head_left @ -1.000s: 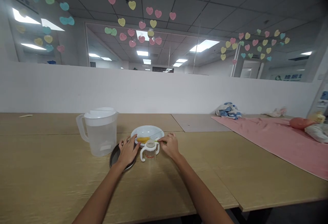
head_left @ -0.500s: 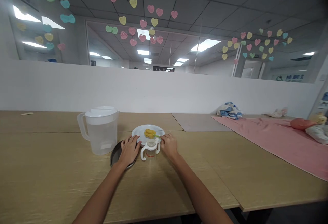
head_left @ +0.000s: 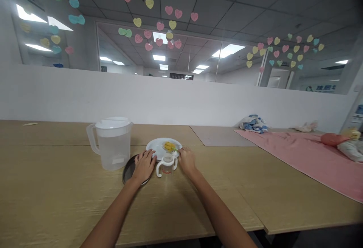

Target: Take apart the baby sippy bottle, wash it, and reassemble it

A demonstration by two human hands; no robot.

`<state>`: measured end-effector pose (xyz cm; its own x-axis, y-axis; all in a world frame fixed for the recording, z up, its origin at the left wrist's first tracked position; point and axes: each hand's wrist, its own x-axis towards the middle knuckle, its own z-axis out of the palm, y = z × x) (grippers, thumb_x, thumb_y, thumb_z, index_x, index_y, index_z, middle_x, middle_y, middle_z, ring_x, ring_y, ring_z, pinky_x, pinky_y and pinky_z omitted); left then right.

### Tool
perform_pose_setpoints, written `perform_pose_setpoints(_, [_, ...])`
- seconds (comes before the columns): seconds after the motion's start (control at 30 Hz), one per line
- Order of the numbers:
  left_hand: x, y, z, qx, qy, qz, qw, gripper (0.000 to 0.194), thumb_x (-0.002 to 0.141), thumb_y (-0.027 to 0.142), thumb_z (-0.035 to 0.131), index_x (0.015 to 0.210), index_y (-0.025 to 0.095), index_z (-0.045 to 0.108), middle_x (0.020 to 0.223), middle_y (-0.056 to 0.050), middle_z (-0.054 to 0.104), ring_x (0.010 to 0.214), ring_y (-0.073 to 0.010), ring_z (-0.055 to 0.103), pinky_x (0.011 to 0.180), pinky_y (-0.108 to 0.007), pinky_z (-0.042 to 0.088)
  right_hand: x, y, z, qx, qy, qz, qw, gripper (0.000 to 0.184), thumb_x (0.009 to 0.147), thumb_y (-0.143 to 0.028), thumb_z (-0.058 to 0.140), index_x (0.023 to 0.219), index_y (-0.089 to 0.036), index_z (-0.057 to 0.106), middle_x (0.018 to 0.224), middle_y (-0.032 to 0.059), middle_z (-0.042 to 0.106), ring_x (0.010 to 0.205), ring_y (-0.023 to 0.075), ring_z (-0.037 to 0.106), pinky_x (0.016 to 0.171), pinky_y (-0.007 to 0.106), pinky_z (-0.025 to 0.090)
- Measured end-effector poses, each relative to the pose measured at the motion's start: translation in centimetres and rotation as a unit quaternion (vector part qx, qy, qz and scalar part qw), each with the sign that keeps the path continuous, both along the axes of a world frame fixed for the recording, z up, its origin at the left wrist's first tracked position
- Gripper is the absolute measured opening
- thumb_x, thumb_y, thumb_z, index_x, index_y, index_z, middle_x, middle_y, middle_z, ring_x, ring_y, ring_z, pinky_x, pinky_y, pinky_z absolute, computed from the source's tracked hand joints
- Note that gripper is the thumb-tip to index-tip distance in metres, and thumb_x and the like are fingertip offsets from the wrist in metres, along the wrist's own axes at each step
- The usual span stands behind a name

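Observation:
A white plate [head_left: 152,146] lies on the table in front of me. Over it is a yellow, bumpy-headed brush [head_left: 169,147] with a thin green handle. My right hand [head_left: 186,161] pinches that handle at the plate's right edge. My left hand [head_left: 144,166] rests with fingers stretched out, over the right part of a dark round pan [head_left: 129,169], its fingertips by the plate's left rim. Between my hands stands a clear baby bottle [head_left: 167,170] with two white handles and red print, its top open. Neither hand appears to grip it.
A translucent white-lidded pitcher [head_left: 115,148] stands to the left of the pan. On the right a pink cloth [head_left: 306,157] covers part of the table, with a blue and white bundled cloth [head_left: 253,123] at its back corner. A white wall runs behind the table.
The brush's yellow head was long and low over the plate; now it looks rounder and sits farther right and back. My hands and the bottle have stayed nearly in place.

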<state>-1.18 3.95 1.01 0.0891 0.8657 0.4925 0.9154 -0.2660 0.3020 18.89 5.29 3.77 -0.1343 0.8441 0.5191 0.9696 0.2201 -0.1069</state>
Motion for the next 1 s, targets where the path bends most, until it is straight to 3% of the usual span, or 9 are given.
perform_pose_setpoints(0.3, [0.0,0.3,-0.3,0.01,0.002,-0.004,1.0,0.04,0.092,0.035,0.027,0.12,0.022,0.052,0.132,-0.008,0.05,0.124,-0.0264,0.039,0.098,-0.047,0.03,-1.1,0.5,0.1,-0.015,0.005,0.059,0.998,0.028,0.081,-0.009,0.047,0.094,-0.017,0.071,0.094,0.0075,0.068,0.093,0.0203,0.056,0.075,0.024,0.039])
perform_pose_setpoints(0.5, [-0.1,0.5,-0.4,0.026,-0.035,0.001,0.999,0.044,0.091,0.038,0.03,0.129,0.018,0.042,0.133,-0.012,0.048,0.123,-0.0278,0.04,0.098,-0.049,0.03,-0.2,1.0,-0.9,0.04,0.189,0.086,0.977,0.031,0.078,-0.009,0.047,0.09,-0.022,0.072,0.095,0.0035,0.07,0.092,0.0185,0.06,0.08,0.026,0.042])
perform_pose_setpoints(0.6, [-0.3,0.7,-0.4,0.07,-0.09,0.009,0.993,0.052,0.088,0.041,0.035,0.134,0.016,0.033,0.137,-0.016,0.042,0.123,-0.0296,0.04,0.098,-0.051,0.031,0.2,1.3,-1.0,0.034,0.335,0.087,0.938,0.026,0.073,-0.014,0.05,0.081,-0.023,0.073,0.089,0.003,0.071,0.086,0.02,0.063,0.077,0.029,0.044])
perform_pose_setpoints(0.7, [-0.5,1.0,-0.2,0.139,-0.17,-0.022,0.975,0.052,0.09,0.04,0.033,0.136,0.015,0.029,0.137,-0.016,0.042,0.125,-0.0274,0.039,0.1,-0.048,0.033,0.4,1.5,-0.7,0.002,0.479,0.138,0.867,0.02,0.066,-0.019,0.053,0.07,-0.021,0.073,0.079,0.0034,0.072,0.079,0.0204,0.063,0.073,0.029,0.046])
perform_pose_setpoints(0.77, [-0.5,0.8,0.0,0.183,-0.226,-0.05,0.956,0.049,0.092,0.037,0.03,0.136,0.017,0.029,0.133,-0.014,0.046,0.123,-0.0235,0.043,0.1,-0.043,0.036,0.3,1.3,-0.5,-0.02,0.535,0.178,0.826,0.018,0.062,-0.02,0.054,0.064,-0.02,0.072,0.072,0.0036,0.071,0.075,0.0201,0.063,0.069,0.028,0.047])
perform_pose_setpoints(0.83, [-0.5,0.4,0.5,0.225,-0.253,-0.074,0.938,0.044,0.092,0.034,0.031,0.134,0.019,0.034,0.127,-0.012,0.051,0.119,-0.0209,0.047,0.099,-0.04,0.039,0.4,1.2,-0.4,-0.025,0.553,0.208,0.806,0.017,0.06,-0.022,0.054,0.06,-0.019,0.07,0.068,0.0035,0.07,0.071,0.0194,0.062,0.066,0.027,0.046])
perform_pose_setpoints(0.9, [-0.4,-0.3,0.9,0.269,-0.237,-0.102,0.928,0.04,0.091,0.032,0.035,0.129,0.02,0.04,0.124,-0.01,0.053,0.118,-0.0209,0.048,0.099,-0.039,0.04,0.5,0.9,-0.5,-0.007,0.541,0.229,0.809,0.017,0.062,-0.024,0.053,0.06,-0.019,0.069,0.066,0.0034,0.069,0.068,0.0186,0.062,0.063,0.027,0.046])
perform_pose_setpoints(1.0, [-0.2,-1.1,1.4,0.312,-0.193,-0.127,0.921,0.035,0.088,0.031,0.042,0.12,0.019,0.048,0.12,-0.011,0.053,0.113,-0.0219,0.05,0.097,-0.039,0.04,1.0,0.4,-0.8,0.059,0.459,0.243,0.853,0.02,0.066,-0.025,0.05,0.064,-0.018,0.068,0.068,0.0039,0.069,0.066,0.0179,0.062,0.063,0.026,0.046])
